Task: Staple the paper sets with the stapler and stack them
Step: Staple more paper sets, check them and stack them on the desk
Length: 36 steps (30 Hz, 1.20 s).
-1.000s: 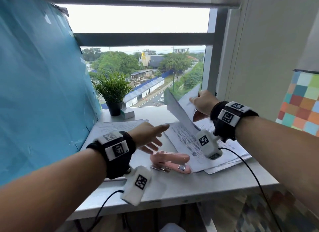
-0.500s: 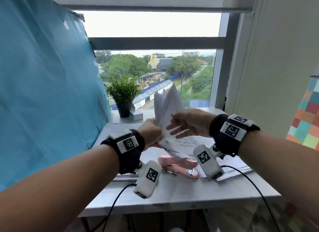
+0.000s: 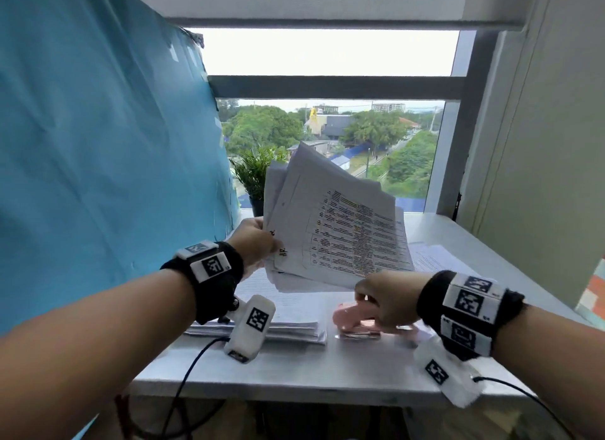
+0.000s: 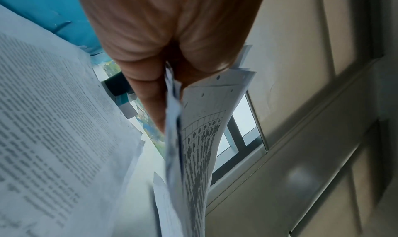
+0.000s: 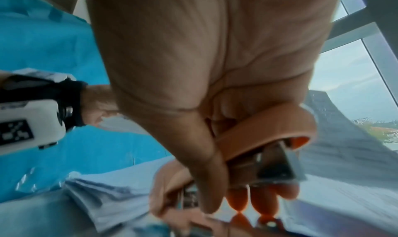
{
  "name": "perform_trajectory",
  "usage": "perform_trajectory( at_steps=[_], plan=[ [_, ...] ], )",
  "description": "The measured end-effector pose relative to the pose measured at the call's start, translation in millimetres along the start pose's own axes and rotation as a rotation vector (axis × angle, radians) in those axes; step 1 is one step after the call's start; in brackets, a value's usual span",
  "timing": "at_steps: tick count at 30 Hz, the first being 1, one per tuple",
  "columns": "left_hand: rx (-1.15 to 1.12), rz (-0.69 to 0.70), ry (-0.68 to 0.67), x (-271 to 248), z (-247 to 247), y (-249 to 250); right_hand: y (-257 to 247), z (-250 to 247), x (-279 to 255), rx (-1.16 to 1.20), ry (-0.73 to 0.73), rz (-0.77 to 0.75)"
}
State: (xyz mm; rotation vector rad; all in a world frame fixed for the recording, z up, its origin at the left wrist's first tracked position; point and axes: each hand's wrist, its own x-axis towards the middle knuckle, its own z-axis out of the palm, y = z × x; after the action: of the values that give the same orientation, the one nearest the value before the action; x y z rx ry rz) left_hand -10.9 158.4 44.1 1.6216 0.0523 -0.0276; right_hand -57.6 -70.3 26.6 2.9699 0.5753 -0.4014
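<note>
Bare forearms; black wristbands (image 3: 216,276) carry white tags with black square codes; white camera pods (image 3: 250,328) trail black cables (image 3: 183,384).

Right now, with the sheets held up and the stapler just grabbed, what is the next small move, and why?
Probably lift the pink stapler toward the corner pinched by the left hand. The paper set is held off the desk, fanned and apparently unstapled, and the right hand already grips the stapler down on the desk, its mouth facing away from the wrist in the right wrist view.
</note>
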Motion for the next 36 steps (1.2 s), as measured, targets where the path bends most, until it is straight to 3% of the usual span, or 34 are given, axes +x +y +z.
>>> perform_trajectory(
  at_steps=[3,6,9,11,13,15,17,19,22,25,30,36],
  plan=[
    [-0.022,-0.041,-0.030,-3,-6,-6,10,-23,-9,0.059,-0.119,-0.023],
    [-0.027,-0.106,-0.114,-10,-6,-15,22,-50,-21,0.430,-0.267,-0.135],
    [-0.010,-0.169,-0.198,-15,0,-32,28,-65,-26,0.659,-0.142,-0.149],
    [0.166,-0.157,-0.237,-17,7,-41,28,-65,-19,0.670,-0.061,-0.096],
    [0.610,-0.020,-0.218,-16,12,-42,24,-56,-7,0.568,0.004,-0.004],
    [1.090,0.209,-0.147,-15,15,-38,19,-44,3,0.461,0.067,0.089],
    [1.313,0.427,-0.143,-12,16,-32,13,-32,12,0.419,0.096,0.129],
    [1.448,0.487,-0.249,-5,18,-24,7,-22,22,0.385,0.102,0.131],
    [1.602,0.287,-0.480,0,23,-23,-2,-8,40,0.342,0.081,0.125],
    [1.706,0.098,-0.627,3,23,-36,-12,0,54,0.233,0.096,0.091],
    [1.633,0.043,-0.673,12,14,-49,-27,1,70,0.030,0.126,0.049],
    [1.684,0.015,-0.677,11,14,-47,-36,0,81,-0.010,0.162,-0.061]
  ],
)
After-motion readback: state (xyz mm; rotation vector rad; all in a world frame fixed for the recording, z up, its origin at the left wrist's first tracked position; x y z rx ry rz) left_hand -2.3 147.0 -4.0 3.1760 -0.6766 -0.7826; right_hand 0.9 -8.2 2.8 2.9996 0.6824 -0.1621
